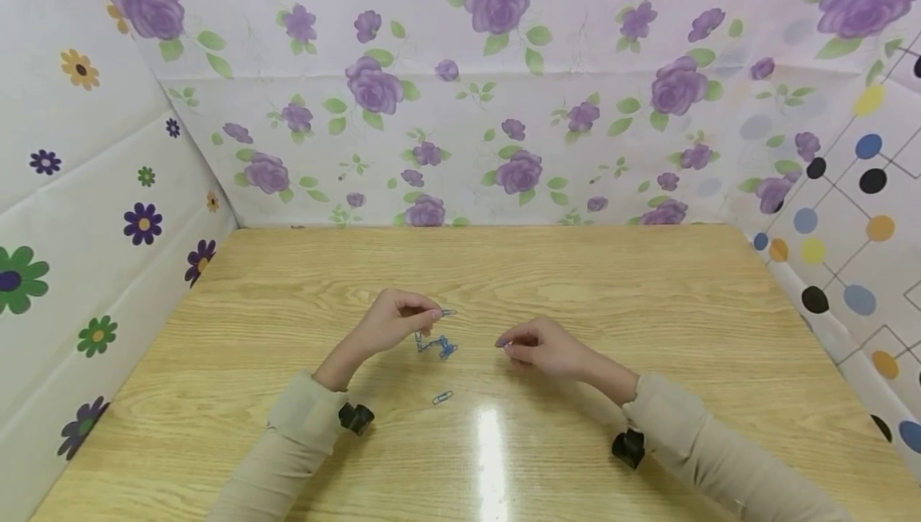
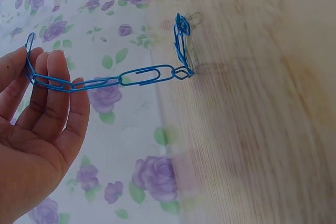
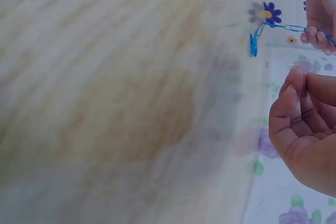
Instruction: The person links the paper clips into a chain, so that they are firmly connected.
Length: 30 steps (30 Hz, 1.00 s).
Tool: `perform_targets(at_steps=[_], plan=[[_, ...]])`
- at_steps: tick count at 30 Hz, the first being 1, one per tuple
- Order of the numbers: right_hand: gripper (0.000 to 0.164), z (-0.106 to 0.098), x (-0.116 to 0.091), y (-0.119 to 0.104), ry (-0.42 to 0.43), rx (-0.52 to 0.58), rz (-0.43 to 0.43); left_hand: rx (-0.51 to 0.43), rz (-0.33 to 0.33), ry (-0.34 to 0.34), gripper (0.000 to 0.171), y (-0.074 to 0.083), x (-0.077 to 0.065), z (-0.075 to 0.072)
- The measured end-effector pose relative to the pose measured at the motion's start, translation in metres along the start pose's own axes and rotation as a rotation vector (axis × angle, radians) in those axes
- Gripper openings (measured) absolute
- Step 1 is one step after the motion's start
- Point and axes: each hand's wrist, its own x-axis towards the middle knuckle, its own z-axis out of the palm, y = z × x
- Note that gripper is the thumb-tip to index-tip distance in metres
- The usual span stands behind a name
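My left hand [image 1: 397,322] pinches the end link of a chain of blue paper clips [image 2: 147,75] between thumb and fingertip. From there the chain runs past the other fingers and down to a small heap on the table, best seen in the left wrist view. Right of the chain, apart from it, my right hand [image 1: 552,351] holds its thumb and fingertips together on a small bluish paper clip [image 1: 502,343], mostly hidden by the fingers. A single loose paper clip [image 1: 442,397] lies on the table nearer to me, below the chain.
The light wooden table [image 1: 612,282] spreads under both hands and reflects a bright strip of light near its front. A flowered cloth [image 1: 460,122] hangs behind the back edge. Patterned cloths also line the left and right sides.
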Motion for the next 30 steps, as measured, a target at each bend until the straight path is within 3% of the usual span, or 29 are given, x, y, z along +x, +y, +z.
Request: perform_targets(at_steps=[7,16,26,30], plan=[[0.022,-0.008,0.002,-0.013,0.099,0.074,0.014,-0.010,0.019,-0.011,0.016,0.001,0.003,0.002],[0.019,-0.011,0.006,-0.021,0.156,0.093,-0.014,-0.017,0.026,-0.019,0.016,0.002,0.005,0.004],[0.027,-0.010,0.017,-0.024,0.108,0.146,0.015,0.023,0.024,-0.034,0.015,0.000,0.008,0.008],[0.027,-0.008,0.024,-0.026,0.109,0.167,0.030,0.036,0.061,-0.063,0.015,-0.001,0.011,0.012]])
